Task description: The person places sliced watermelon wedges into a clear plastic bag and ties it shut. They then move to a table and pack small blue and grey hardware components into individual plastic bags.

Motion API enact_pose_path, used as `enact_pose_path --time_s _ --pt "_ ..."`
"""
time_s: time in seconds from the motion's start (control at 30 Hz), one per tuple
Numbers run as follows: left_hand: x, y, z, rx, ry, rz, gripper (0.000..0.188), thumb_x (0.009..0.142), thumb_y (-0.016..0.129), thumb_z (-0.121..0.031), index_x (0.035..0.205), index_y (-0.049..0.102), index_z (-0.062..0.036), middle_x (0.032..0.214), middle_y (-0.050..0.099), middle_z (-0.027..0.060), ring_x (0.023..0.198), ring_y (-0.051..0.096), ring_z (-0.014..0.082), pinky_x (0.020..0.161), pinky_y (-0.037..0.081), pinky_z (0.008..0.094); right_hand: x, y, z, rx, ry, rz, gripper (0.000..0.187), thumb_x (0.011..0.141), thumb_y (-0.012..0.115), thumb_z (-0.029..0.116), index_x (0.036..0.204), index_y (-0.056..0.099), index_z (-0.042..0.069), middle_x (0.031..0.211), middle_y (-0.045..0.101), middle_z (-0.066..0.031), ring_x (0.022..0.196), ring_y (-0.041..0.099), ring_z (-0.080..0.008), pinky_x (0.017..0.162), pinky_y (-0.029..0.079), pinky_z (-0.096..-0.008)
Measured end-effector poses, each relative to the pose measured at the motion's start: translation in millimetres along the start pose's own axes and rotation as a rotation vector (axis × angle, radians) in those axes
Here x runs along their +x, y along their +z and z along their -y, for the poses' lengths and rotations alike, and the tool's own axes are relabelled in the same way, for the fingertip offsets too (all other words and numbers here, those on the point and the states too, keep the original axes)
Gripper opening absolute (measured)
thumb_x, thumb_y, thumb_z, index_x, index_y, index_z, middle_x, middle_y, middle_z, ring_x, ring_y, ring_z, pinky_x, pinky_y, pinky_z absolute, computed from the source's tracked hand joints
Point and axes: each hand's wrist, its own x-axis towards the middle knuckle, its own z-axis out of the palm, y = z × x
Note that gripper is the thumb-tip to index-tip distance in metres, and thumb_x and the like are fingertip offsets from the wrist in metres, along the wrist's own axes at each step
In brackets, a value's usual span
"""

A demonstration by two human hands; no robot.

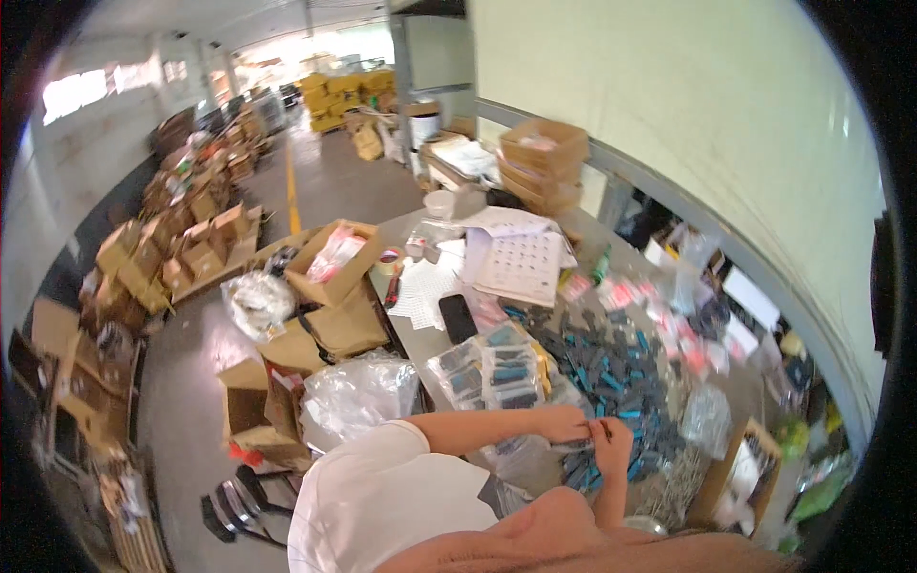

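Note:
My left hand (565,423) and my right hand (612,447) meet over the table, fingers pinched together. Something small and dark shows between them, too small and blurred to name. Beneath and beyond them spreads a pile of small black and blue plastic pieces (611,377). Beside my left forearm lie transparent bags of dark pieces (511,371). Close to my right hand is a heap of thin, greyish pieces (673,487), their kind unclear.
A black phone (458,319) and printed sheets (516,258) lie farther back on the table. Tape (389,256) sits near an open carton (334,263) at left. A crumpled plastic bag (707,417) and another carton (740,477) stand at right. Stacked tan bins (544,162) rise behind.

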Motion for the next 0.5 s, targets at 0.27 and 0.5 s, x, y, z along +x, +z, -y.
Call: enact_pose_path --time_s 0.27,0.5 --pt "24.2 -15.8 -37.1 0.301 -0.198 0.037 0.031 0.081 0.047 -0.024 0.063 0.058 -0.001 0.066 0.06 0.0174 0.055 0.057 0.0338 0.049 0.044 0.0442 24.7 14.4 -30.6 0.447 0.344 -0.242 0.029 0.085 0.054 0.015 0.06 0.046 0.002 0.053 0.044 -0.0049 0.047 0.039 -0.0139 0.045 0.032 -0.0322" --pt "49.3 20.7 -9.7 0.025 -0.259 -0.307 0.031 0.084 0.048 -0.026 0.069 0.059 -0.0019 0.064 0.059 0.016 0.056 0.057 0.032 0.047 0.044 0.0399 51.7 14.7 -171.2 1.16 0.716 -0.535 0.023 0.093 0.041 0.019 0.075 0.049 0.006 0.071 0.047 -0.0054 0.059 0.042 -0.0183 0.051 0.036 -0.0382"
